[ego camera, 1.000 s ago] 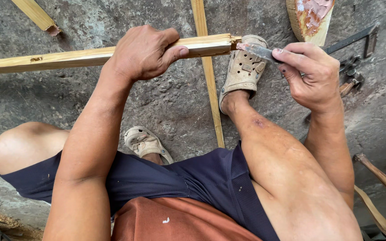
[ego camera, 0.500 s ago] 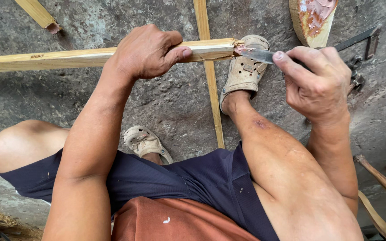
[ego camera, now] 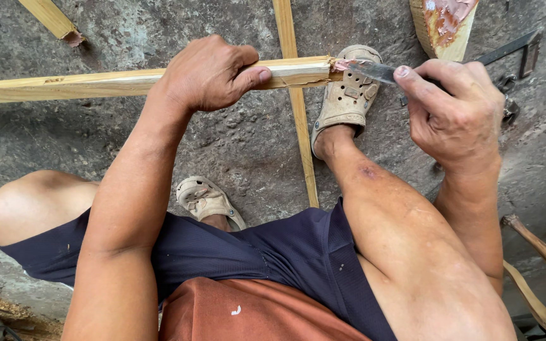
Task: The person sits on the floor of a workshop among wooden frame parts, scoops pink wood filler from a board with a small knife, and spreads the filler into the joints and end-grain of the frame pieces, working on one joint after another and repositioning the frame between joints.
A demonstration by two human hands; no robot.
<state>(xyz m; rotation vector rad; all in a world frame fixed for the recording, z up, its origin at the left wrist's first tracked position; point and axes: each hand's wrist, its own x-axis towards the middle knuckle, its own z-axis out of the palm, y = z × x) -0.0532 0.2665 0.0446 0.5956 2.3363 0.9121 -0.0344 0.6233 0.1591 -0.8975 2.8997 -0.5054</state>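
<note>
Nearest the camera are the person's own rust-coloured shirt (ego camera: 254,312) and dark blue shorts (ego camera: 254,252), with one knee folded out to the left and the other leg stretched forward. The left hand (ego camera: 206,72) is wrapped tight around a long pale wooden stick (ego camera: 83,82), thumb laid along its side, holding it level above the ground with its end just over the beige perforated sandal (ego camera: 347,95) of the forward foot. The right hand (ego camera: 456,117) is closed round the handle of a knife (ego camera: 374,71), forefinger pressed along the back of the blade, whose edge sits right at the stick's reddish, roughened tip. To shave that tip cleanly, it seems best to keep the blade at a shallow angle, cut away from the left thumb, and keep the stick braced so it cannot twist (the foot directly below the cut is what I would mind most). A second sandal (ego camera: 206,201) is tucked under the thigh. Farther out on the rough grey stone floor (ego camera: 235,145) lie a thin wooden strip (ego camera: 298,120) running beneath the stick, a short offcut (ego camera: 52,19) at upper left, a wooden block smeared with pink paste (ego camera: 447,25) at the top, a dark metal tool (ego camera: 513,50) beyond the right hand, and brown sticks (ego camera: 538,246) at the right edge.
</note>
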